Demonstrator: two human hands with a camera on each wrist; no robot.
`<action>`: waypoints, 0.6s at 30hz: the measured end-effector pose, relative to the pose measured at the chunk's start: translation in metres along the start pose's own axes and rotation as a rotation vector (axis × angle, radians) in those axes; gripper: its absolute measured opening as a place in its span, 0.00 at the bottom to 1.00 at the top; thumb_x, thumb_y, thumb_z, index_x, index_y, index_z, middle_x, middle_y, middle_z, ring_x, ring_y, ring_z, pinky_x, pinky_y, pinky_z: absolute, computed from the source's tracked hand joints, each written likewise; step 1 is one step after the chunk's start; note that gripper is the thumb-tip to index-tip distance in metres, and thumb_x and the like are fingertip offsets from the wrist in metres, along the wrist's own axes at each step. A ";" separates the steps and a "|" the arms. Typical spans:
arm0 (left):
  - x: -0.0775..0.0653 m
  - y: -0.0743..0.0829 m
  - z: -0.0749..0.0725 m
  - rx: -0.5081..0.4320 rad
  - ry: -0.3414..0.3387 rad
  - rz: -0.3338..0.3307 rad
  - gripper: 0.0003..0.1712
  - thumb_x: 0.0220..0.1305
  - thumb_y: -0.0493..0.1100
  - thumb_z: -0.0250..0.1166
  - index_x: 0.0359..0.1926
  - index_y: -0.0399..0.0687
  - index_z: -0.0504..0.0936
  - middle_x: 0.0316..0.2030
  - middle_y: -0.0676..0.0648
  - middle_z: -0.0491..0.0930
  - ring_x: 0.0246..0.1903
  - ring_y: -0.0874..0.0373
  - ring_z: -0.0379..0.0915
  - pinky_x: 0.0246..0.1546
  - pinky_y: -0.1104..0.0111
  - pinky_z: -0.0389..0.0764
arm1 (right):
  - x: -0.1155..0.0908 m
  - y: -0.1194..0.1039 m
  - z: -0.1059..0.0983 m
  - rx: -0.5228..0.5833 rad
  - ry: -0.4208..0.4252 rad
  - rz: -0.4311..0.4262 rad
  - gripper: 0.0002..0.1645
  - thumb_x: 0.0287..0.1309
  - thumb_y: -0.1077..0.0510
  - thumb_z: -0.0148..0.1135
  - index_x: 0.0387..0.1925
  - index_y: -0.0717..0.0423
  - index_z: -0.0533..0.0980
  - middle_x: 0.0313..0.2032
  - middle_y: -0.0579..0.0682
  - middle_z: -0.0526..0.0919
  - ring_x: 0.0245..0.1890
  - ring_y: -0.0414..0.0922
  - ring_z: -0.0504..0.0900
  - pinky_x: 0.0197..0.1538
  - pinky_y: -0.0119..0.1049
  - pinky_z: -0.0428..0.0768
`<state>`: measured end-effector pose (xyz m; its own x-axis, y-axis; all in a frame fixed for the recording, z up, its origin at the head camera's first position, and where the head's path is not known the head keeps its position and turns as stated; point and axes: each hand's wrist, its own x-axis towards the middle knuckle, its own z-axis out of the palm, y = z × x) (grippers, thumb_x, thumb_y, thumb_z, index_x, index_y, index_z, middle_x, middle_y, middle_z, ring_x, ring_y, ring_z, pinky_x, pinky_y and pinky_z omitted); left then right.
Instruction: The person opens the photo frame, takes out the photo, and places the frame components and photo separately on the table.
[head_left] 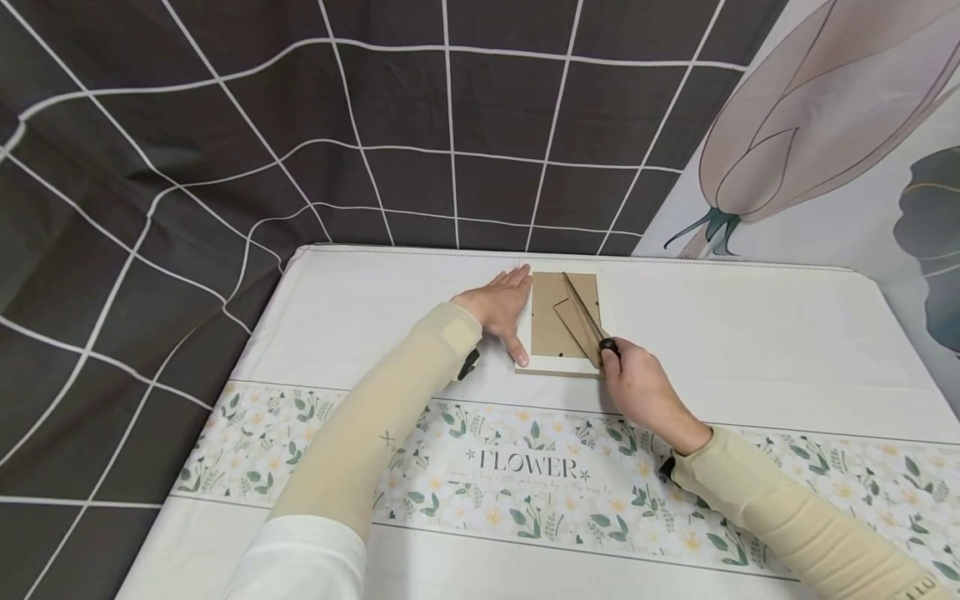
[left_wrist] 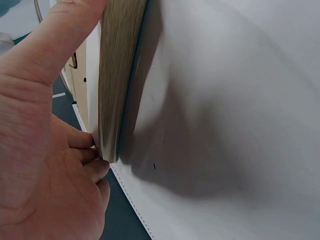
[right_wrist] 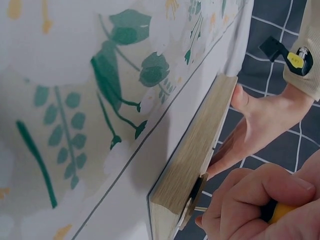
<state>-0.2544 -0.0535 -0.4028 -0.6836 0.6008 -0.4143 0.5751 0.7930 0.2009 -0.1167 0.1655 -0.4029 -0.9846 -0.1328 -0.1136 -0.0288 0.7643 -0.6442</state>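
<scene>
A picture frame (head_left: 558,365) lies back side up on the table, with a white border, wood-grain sides and a brown backing board (head_left: 546,325). A flap-like stand (head_left: 577,329) slants across the board. My left hand (head_left: 501,307) rests spread along the frame's left side, its thumb at the near corner and its fingers toward the far one. In the left wrist view, the fingertips (left_wrist: 100,167) touch the frame's end. My right hand (head_left: 645,387) grips a screwdriver (head_left: 585,308) by its black and yellow handle. Its long dark shaft points away over the backing board, and its tip overlaps the board's far edge.
Under the frame, a white tablecloth (head_left: 727,333) carries a flower-print band reading FLOWER. A black curtain with white grid lines (head_left: 390,108) hangs behind the table and to the left. A flower-print cloth (head_left: 825,125) hangs at the right.
</scene>
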 end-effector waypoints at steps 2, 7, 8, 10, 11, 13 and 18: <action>0.000 0.001 -0.001 0.004 -0.002 -0.003 0.90 0.31 0.75 0.79 0.77 0.27 0.38 0.78 0.32 0.29 0.78 0.46 0.26 0.76 0.63 0.31 | 0.000 0.000 -0.001 0.003 -0.001 0.003 0.18 0.77 0.62 0.38 0.36 0.66 0.73 0.25 0.54 0.73 0.21 0.46 0.69 0.22 0.37 0.69; 0.000 0.001 0.000 0.004 -0.008 -0.006 0.90 0.31 0.75 0.79 0.77 0.27 0.37 0.78 0.33 0.29 0.78 0.46 0.25 0.76 0.63 0.31 | 0.000 -0.001 -0.001 0.004 -0.006 0.011 0.18 0.77 0.62 0.38 0.37 0.66 0.73 0.25 0.54 0.74 0.21 0.46 0.69 0.23 0.37 0.70; 0.000 0.001 -0.001 0.004 -0.008 -0.006 0.90 0.31 0.75 0.79 0.77 0.27 0.37 0.78 0.33 0.29 0.78 0.46 0.25 0.76 0.62 0.31 | 0.000 -0.001 -0.001 0.004 -0.007 0.010 0.18 0.77 0.62 0.38 0.37 0.66 0.73 0.25 0.54 0.73 0.21 0.46 0.69 0.23 0.37 0.69; 0.000 0.001 -0.001 0.004 -0.008 -0.007 0.90 0.31 0.75 0.79 0.77 0.27 0.37 0.78 0.33 0.29 0.78 0.46 0.25 0.76 0.63 0.32 | 0.000 -0.001 -0.001 0.003 -0.008 0.008 0.18 0.77 0.62 0.38 0.36 0.66 0.73 0.25 0.54 0.73 0.21 0.46 0.69 0.23 0.38 0.69; 0.000 0.001 -0.001 0.003 -0.008 -0.008 0.90 0.31 0.75 0.79 0.77 0.27 0.37 0.78 0.33 0.30 0.78 0.46 0.26 0.76 0.63 0.32 | 0.001 0.000 -0.001 0.002 -0.008 0.006 0.18 0.77 0.62 0.38 0.36 0.66 0.73 0.24 0.54 0.73 0.21 0.46 0.69 0.23 0.38 0.69; 0.000 0.001 -0.001 0.002 -0.008 -0.009 0.90 0.31 0.75 0.79 0.77 0.27 0.38 0.78 0.33 0.30 0.78 0.46 0.26 0.76 0.63 0.32 | 0.001 0.000 -0.001 -0.001 -0.006 0.004 0.18 0.77 0.62 0.38 0.36 0.66 0.73 0.25 0.54 0.73 0.21 0.46 0.69 0.23 0.38 0.69; -0.001 0.002 -0.002 0.003 -0.010 -0.010 0.89 0.31 0.74 0.79 0.77 0.28 0.38 0.78 0.33 0.30 0.78 0.46 0.26 0.76 0.63 0.31 | 0.002 0.000 0.000 -0.003 -0.002 0.008 0.18 0.77 0.63 0.38 0.37 0.66 0.73 0.25 0.55 0.74 0.22 0.47 0.70 0.24 0.37 0.70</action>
<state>-0.2532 -0.0523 -0.4002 -0.6847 0.5922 -0.4249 0.5698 0.7984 0.1947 -0.1183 0.1656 -0.4029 -0.9844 -0.1283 -0.1201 -0.0218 0.7671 -0.6412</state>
